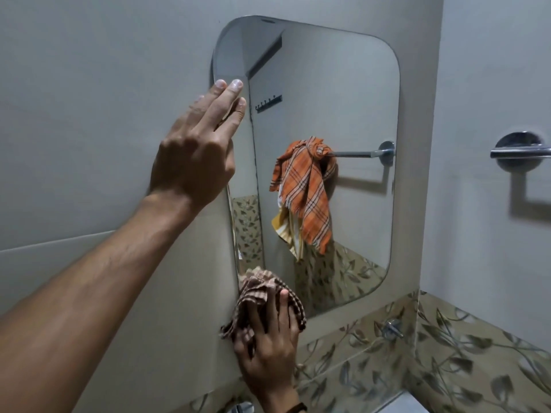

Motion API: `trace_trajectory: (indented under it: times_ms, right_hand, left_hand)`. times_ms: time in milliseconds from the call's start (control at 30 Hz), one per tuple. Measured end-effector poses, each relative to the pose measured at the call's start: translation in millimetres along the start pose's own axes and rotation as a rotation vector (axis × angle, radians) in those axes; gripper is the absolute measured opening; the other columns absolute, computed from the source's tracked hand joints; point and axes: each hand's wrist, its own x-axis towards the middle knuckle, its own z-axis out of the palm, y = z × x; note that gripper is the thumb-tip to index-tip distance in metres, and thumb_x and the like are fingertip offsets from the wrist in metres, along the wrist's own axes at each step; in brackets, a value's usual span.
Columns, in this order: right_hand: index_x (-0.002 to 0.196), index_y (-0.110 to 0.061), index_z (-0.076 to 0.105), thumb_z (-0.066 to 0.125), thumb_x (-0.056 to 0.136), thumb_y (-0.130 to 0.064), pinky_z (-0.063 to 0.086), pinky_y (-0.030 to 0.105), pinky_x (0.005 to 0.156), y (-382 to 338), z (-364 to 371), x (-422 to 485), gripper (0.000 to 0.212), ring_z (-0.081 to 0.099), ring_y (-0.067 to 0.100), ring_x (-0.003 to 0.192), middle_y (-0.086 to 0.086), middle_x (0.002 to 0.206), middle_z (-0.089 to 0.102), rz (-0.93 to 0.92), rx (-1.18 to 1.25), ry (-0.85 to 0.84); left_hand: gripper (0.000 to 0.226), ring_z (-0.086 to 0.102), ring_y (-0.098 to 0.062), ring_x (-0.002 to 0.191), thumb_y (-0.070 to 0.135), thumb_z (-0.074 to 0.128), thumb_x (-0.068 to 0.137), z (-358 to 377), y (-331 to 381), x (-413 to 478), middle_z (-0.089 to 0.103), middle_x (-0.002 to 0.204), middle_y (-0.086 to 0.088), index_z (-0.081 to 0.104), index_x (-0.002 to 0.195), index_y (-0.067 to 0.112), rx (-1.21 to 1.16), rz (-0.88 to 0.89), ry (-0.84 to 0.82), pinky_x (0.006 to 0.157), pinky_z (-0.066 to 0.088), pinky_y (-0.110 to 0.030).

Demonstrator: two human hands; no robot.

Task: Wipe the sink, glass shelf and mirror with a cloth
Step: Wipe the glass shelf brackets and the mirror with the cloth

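Item one: my left hand, raised against the left edge of the mirror, palm to the wall, fingers stretched out flat and holding nothing; the fingertips overlap the mirror's rim.

Item two: my right hand, low in the view, spread over a bunched brown checked cloth and pressing it against the mirror's bottom-left corner. The fingers lie across the cloth, clamping it to the glass and the wall just beside it.

Item three: the mirror, a rounded rectangle fixed to a pale wall, upright. In its reflection I see an orange plaid towel knotted over a chrome rail, with a yellow cloth hanging just behind it, and a small row of hooks on the far wall.

Item four: a chrome towel-rail mount on the side wall to the right of the mirror.

Item five: a band of leaf-patterned tiles below the mirror, with a small chrome fitting set in it.

Sink and glass shelf: I cannot make them out from here.
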Motion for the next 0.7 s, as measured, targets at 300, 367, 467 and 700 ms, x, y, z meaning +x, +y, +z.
trace_trajectory:
  times_ms: [300, 367, 467, 700]
  right_hand:
    - [0.147, -0.028, 0.048, 0.041, 0.102, -0.045, 0.036, 0.048, 0.113, 10.7, -16.2, 49.3, 0.049, 0.032, 0.030, 0.149, 0.003, 0.163, 0.032, -0.149, -0.001, -0.043]
    - [0.150, -0.028, 0.042, 0.036, 0.104, -0.049, 0.032, 0.047, 0.117, -4.2, -21.5, 91.0, 0.051, 0.027, 0.029, 0.151, 0.005, 0.163, 0.030, -0.131, -0.018, -0.032]
    - [0.153, -0.028, 0.037, 0.034, 0.104, -0.050, 0.029, 0.048, 0.120, -21.9, -24.7, 138.3, 0.054, 0.021, 0.028, 0.153, 0.005, 0.163, 0.028, -0.106, -0.053, 0.000]
    - [0.146, -0.029, 0.049, 0.054, 0.095, -0.043, 0.039, 0.048, 0.113, -7.8, -8.2, 47.7, 0.053, 0.033, 0.032, 0.148, 0.006, 0.159, 0.038, -0.109, -0.073, 0.014]
  left_hand:
    - [0.051, 0.039, -0.026, 0.148, 0.000, 0.037, 0.097, 0.3, -0.1, 0.2, 0.044, 0.158, -0.009, 0.054, 0.146, 0.007, 0.008, 0.010, 0.009, 0.115, 0.038, -0.039]
    - [0.051, 0.039, -0.025, 0.148, 0.000, 0.037, 0.098, 0.1, -0.5, 0.5, 0.044, 0.158, -0.008, 0.054, 0.145, 0.008, 0.001, 0.010, 0.008, 0.115, 0.038, -0.039]
    - [0.051, 0.038, -0.024, 0.148, 0.000, 0.038, 0.098, -0.1, -0.9, 0.6, 0.043, 0.159, -0.006, 0.054, 0.146, 0.009, -0.013, 0.002, -0.004, 0.115, 0.039, -0.040]
    - [0.052, 0.038, -0.023, 0.149, 0.000, 0.038, 0.097, 1.4, -1.2, -1.0, 0.042, 0.160, -0.004, 0.053, 0.146, 0.010, -0.005, 0.006, 0.002, 0.111, 0.042, -0.041]
